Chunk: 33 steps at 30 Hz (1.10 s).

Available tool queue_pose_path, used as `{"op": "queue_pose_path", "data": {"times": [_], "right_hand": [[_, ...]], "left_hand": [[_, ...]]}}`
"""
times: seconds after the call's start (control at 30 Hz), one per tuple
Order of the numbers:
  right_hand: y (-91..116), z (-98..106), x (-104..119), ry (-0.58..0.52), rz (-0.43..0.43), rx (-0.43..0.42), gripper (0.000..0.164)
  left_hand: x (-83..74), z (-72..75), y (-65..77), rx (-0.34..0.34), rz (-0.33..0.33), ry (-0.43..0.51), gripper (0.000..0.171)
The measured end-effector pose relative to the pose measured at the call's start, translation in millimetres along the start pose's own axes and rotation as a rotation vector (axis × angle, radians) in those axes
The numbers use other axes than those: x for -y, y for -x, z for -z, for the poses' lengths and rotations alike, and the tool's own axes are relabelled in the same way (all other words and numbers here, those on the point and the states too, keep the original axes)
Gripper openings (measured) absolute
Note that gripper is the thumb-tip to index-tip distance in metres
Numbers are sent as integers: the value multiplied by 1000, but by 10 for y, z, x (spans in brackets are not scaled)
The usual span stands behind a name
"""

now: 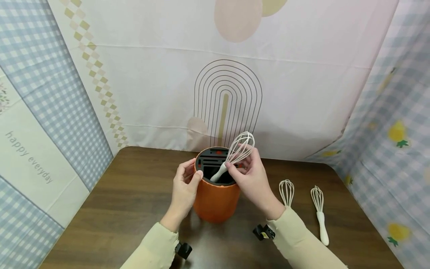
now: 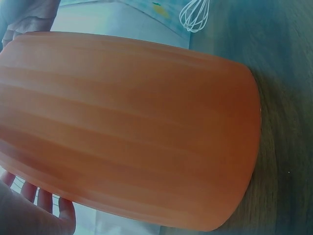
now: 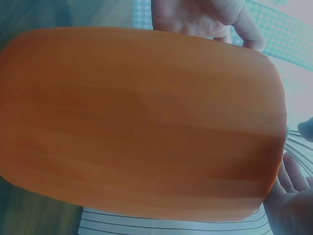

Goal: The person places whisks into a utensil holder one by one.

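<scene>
An orange utensil holder (image 1: pixel 216 203) with a black slotted insert (image 1: pixel 211 158) stands upright on the table. My left hand (image 1: pixel 184 186) grips its left rim, thumb over the top edge. In my right hand (image 1: pixel 252 179) a white whisk (image 1: pixel 220 172) is pinched where handle meets wires. Its handle end dips into the large front opening of the insert, and the wire head tilts up to the right. Both wrist views are filled mostly by the holder's orange wall (image 2: pixel 132 127); in the right wrist view, some whisk wires (image 3: pixel 299 147) show beside the right hand's fingers.
Two more white whisks lie on the brown table (image 1: pixel 134 209) to the right: one whisk (image 1: pixel 286 191) partly hidden behind the right forearm, the other whisk (image 1: pixel 320 216) farther right. A patterned cloth (image 1: pixel 161 93) hangs behind the table, with checked cloth on both sides.
</scene>
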State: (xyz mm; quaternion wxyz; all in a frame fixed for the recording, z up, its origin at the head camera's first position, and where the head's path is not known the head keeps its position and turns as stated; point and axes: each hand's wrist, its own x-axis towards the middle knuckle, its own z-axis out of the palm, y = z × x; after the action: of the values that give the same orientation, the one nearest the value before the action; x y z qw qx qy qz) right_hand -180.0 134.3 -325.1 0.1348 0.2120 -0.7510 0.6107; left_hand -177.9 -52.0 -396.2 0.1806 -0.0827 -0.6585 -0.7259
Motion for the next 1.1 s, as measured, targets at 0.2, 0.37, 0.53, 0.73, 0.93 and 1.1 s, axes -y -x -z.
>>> {"op": "queue_pose_path", "data": {"times": [0.2, 0.37, 0.53, 0.73, 0.93, 1.1], "right_hand": [[11, 2, -11, 52, 22, 36, 60], [18, -4, -11, 50, 56, 68, 65], [13, -15, -10, 53, 70, 81, 67], [25, 1, -4, 83, 102, 92, 71], [53, 41, -13, 74, 142, 129, 71], [67, 98, -21, 84, 171, 114, 66]], "left_hand": [[-7, -3, -1, 8, 3, -3, 43], [-2, -1, -4, 12, 6, -16, 43], [5, 7, -8, 12, 7, -22, 43], [-22, 6, -7, 24, 16, -29, 43], [-39, 0, 5, 27, 31, -39, 43], [-23, -6, 6, 22, 17, -32, 43]]}}
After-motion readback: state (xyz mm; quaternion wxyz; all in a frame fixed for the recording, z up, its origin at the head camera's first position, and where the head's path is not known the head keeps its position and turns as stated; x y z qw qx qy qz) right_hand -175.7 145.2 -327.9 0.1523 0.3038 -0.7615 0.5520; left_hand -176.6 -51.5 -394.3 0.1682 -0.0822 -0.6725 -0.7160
